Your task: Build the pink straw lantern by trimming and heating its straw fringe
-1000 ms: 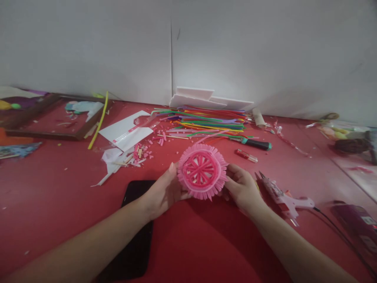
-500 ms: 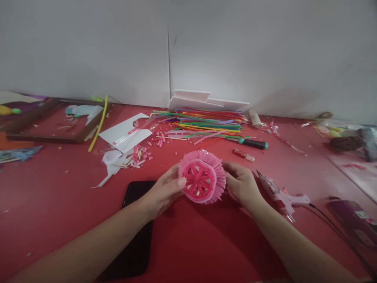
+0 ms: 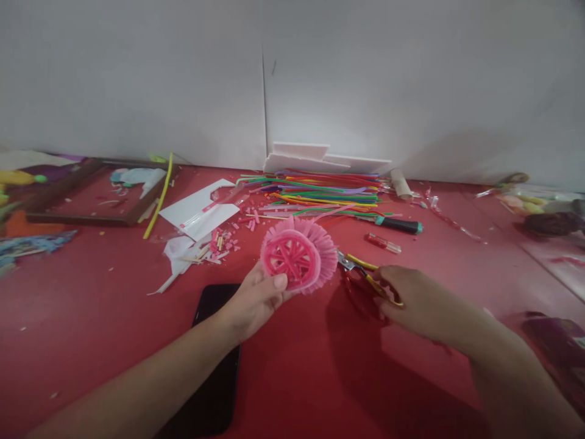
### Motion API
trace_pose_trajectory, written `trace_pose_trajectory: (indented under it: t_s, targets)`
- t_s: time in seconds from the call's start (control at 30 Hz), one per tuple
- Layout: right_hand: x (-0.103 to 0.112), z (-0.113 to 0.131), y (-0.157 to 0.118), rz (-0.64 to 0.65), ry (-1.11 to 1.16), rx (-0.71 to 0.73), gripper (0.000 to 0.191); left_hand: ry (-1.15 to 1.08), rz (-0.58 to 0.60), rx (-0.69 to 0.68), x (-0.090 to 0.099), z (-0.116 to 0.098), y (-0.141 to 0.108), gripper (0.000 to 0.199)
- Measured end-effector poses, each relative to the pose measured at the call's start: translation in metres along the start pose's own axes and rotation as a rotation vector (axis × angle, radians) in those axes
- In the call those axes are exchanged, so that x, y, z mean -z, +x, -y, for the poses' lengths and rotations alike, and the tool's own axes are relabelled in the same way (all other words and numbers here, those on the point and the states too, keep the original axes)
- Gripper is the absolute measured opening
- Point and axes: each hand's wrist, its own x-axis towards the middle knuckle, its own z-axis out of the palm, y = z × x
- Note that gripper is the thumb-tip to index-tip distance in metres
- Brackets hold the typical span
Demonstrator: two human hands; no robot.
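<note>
Grip of the left hand (image 3: 253,303): clasped the fringed pink disc (image 3: 326,249) by its lower left rim, thumb on its face, above the middle of the tabletop (image 3: 283,378). With the right hand (image 3: 409,300), grasped yellow-handled scissors (image 3: 361,262), blades pointed at the fringe. Farther out, had coloured pipe cleaners (image 3: 329,186) toward the far edge.

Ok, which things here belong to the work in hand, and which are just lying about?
In hand:
Pink fringed piece, held by the left hand
Yellow-handled scissors, in the right hand

Apparently just lying about:
Black flat device
Brown frame
Green-and-black handled tool
Yellow strip
</note>
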Motion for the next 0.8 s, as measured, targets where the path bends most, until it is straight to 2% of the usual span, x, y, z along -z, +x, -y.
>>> trace_pose_trajectory:
  t_s: [0.1, 0.27, 0.4, 0.53, 0.6, 0.7, 0.8]
  targets:
    - [-0.012, 0.012, 0.004, 0.040, -0.105, -0.054, 0.013, 0.065, -0.043, -0.056, -0.001, 0.000, -0.002, 0.060]
    - [-0.011, 0.022, 0.012, 0.087, -0.159, -0.260, 0.014, 0.165, -0.084, -0.076, -0.004, -0.001, -0.008, 0.078]
    - [-0.019, 0.009, 0.012, -0.090, -0.093, -0.267, 0.010, 0.176, -0.128, -0.071, -0.003, 0.000, -0.012, 0.087]
    - [-0.030, 0.000, 0.013, -0.416, 0.120, -0.168, 0.014, 0.160, -0.158, -0.059, -0.001, 0.002, -0.013, 0.087]
    - [-0.031, -0.001, 0.011, -0.532, 0.269, -0.080, 0.014, 0.155, -0.165, -0.071, -0.001, 0.003, -0.013, 0.084]
    - [-0.027, -0.002, 0.005, -0.573, 0.391, 0.047, 0.017, 0.149, -0.183, -0.093, -0.001, 0.003, -0.013, 0.081]
    - [-0.023, -0.003, -0.003, -0.494, 0.378, 0.160, 0.020, 0.144, -0.203, -0.107, -0.001, 0.002, -0.012, 0.076]
